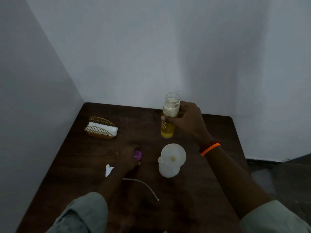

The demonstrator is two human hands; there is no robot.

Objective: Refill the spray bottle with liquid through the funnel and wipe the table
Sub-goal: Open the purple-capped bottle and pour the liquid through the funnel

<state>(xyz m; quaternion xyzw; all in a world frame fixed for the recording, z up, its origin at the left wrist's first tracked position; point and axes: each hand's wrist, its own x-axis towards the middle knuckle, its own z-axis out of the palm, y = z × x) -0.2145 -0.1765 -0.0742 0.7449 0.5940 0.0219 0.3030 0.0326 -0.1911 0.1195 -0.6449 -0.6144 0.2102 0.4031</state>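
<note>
Spray bottle (168, 118) upright, right grip (186, 120) wrapped mid-body

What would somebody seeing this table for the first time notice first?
Probably the uncapped spray bottle at the back of the dark table, gripped by the right hand, its yellow liquid bright in the dim light. Next, the white funnel sitting in a translucent beaker just in front of it. To the left, the left hand holds the purple sprayer cap, and a gold wire holder with a folded white cloth stands near the wall.
</note>
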